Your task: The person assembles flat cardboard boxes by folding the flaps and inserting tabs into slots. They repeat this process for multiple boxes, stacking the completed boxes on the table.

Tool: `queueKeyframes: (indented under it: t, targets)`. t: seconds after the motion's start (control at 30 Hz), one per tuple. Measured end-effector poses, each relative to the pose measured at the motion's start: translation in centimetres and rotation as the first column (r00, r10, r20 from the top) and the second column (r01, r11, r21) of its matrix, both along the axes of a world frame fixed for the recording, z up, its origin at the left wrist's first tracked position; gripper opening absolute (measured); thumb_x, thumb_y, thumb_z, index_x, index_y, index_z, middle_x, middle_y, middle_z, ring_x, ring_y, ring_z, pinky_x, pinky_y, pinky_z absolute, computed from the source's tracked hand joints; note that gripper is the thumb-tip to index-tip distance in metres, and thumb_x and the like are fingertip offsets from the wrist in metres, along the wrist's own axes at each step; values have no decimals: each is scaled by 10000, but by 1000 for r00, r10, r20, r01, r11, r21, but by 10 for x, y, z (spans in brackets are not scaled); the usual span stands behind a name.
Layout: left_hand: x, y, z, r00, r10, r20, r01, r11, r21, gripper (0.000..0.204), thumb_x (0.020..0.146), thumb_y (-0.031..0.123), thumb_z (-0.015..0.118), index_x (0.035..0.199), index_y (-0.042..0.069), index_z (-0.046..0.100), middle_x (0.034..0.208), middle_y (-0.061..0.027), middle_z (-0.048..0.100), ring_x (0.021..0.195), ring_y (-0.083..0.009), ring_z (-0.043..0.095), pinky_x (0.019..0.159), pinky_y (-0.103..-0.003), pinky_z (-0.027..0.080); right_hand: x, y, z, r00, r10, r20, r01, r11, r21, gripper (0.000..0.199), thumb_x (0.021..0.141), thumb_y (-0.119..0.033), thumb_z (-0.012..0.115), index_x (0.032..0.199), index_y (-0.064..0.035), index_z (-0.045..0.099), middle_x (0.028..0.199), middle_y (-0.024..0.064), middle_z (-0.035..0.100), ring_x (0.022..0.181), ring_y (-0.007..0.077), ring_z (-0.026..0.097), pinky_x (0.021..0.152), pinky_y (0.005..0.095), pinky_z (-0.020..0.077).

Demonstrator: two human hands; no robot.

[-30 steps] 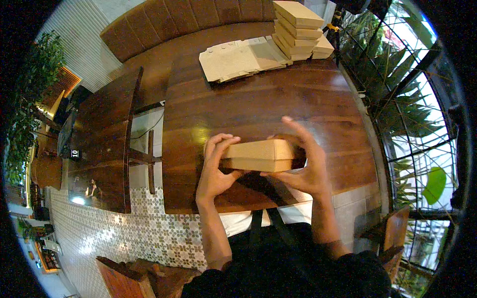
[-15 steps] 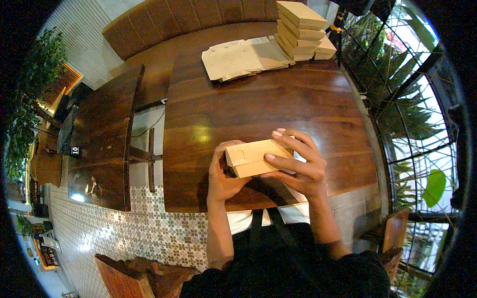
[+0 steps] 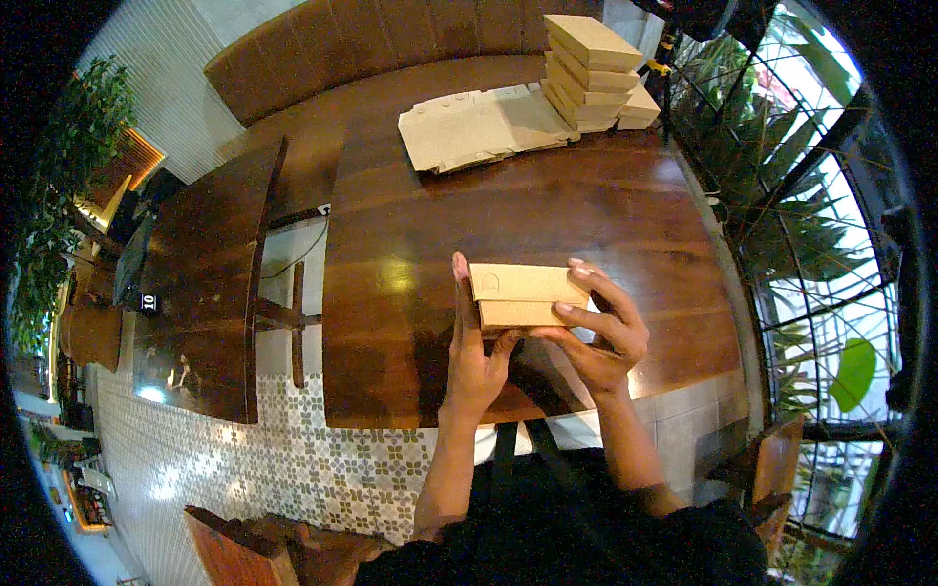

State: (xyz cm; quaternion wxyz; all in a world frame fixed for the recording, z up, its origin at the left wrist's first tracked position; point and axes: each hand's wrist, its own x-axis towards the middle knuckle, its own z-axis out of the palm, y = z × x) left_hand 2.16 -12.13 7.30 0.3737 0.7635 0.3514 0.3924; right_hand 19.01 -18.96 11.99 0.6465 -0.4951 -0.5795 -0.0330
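Above the near part of the table, a small brown cardboard box [image 3: 528,284] is held between my two hands. A flap lies along its facing side, and a half-round cut shows near its left end. My left hand [image 3: 476,361] presses its straight fingers along the left end, with the thumb under the lower edge. My right hand [image 3: 611,342] grips the right end, its fingertips on the top and the flap and its thumb below. The box's underside and far side are hidden.
The dark wooden table [image 3: 440,215] bears flat cardboard blanks [image 3: 459,132] at the far side. Beside them stands a stack of folded boxes [image 3: 591,73]. Another table [image 3: 210,244] is to the left, a brown bench [image 3: 391,39] behind, and a grid window [image 3: 821,244] at right.
The box has turned slightly and shifted a little to the right. My left hand has moved right, its fingers straightening along the box's left end. My right hand keeps its grip.
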Motion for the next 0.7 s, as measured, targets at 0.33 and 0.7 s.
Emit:
queueKeyframes:
  t: [0.33, 0.7]
  targets:
    - [-18, 24, 9, 987, -37, 158, 42, 999, -30, 794, 743, 253, 964, 1392, 0, 581, 1334, -160, 645, 1266, -361, 613, 1117, -431, 469, 10, 0, -13, 970, 92, -226, -102, 994, -31, 503, 624, -142, 1017, 960, -75, 648, 1086, 90, 580, 1218, 384, 671, 1047, 483, 554]
    - [15, 49, 20, 958, -286, -22, 241, 764, 599, 604, 778, -173, 635, 1247, 206, 665, 1541, -106, 539, 1516, -423, 389, 1247, -611, 328, 41, -29, 13, 481, -54, -875, -604, 704, -375, 655, 909, -326, 824, 1430, -93, 503, 1285, 89, 624, 1196, 222, 602, 1014, 377, 501]
